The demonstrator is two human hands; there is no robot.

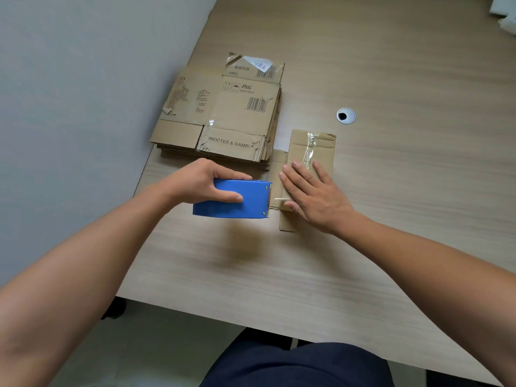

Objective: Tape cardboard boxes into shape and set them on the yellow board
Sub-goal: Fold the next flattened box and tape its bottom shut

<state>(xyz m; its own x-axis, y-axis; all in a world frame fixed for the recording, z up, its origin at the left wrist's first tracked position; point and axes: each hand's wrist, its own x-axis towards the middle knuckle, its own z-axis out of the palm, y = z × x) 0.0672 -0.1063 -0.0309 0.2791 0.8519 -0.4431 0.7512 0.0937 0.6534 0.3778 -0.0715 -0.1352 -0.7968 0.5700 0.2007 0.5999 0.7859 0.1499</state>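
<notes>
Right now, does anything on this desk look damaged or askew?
The top sheet of the flattened cardboard stack is torn along its flaps, its label half peeled. The clear tape on the small box under the right hand lies wrinkled.

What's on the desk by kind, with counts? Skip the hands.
Blue tape dispenser: 1
Small cardboard box: 1
Stack of flattened cartons: 1 (sheet count unreadable)
Cable grommet: 1
White items, cut off at the corner: not counted
Total: 4
</notes>
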